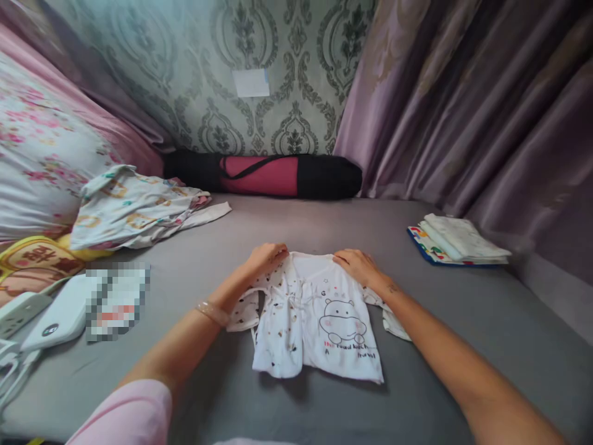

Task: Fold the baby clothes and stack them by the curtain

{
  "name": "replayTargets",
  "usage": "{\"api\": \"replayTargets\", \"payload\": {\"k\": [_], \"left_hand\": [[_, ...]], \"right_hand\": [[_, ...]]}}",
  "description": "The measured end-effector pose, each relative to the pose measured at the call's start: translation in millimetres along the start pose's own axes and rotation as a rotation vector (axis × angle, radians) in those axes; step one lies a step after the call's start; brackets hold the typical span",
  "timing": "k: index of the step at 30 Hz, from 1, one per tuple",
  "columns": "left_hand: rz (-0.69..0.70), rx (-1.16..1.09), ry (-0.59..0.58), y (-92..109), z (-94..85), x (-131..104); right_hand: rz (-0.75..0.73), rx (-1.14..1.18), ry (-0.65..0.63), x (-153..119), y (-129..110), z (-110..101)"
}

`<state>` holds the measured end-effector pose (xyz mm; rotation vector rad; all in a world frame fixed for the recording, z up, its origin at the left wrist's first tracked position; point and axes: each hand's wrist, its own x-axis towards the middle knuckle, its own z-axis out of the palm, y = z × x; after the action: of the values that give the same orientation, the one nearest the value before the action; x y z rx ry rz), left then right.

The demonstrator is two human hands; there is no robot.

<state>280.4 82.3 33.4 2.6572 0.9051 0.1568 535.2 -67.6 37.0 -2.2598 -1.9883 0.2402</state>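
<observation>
A small white baby shirt [319, 315] lies spread on the grey bed sheet, front side up. Its right front panel carries a hippo drawing with lettering, and the left one has small scattered prints. My left hand [269, 256] grips the shirt at its left shoulder, fingers closed at the neckline. At the opposite shoulder, my right hand [359, 266] is closed on the fabric by the collar. The sleeves stick out to both sides, partly covered by my forearms.
Folded cloths [463, 241] are stacked at the right. Rumpled baby clothes [134, 207] lie at the left beside a floral pillow [41, 148]. Nearer are a white power bank-like device [65, 315] and a power strip [23, 315]. A black-and-red long bag [262, 176] rests against the wall.
</observation>
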Motion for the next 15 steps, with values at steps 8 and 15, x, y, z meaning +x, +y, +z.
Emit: {"api": "replayTargets", "payload": {"k": [8, 15], "left_hand": [[-0.056, 0.108, 0.005, -7.4, -1.9, 34.0], [-0.084, 0.151, 0.007, -11.2, -5.9, 63.9]], "right_hand": [[-0.020, -0.099, 0.068, 33.8, 15.7, 1.4], [-0.010, -0.169, 0.080, 59.5, 25.7, 0.1]]}}
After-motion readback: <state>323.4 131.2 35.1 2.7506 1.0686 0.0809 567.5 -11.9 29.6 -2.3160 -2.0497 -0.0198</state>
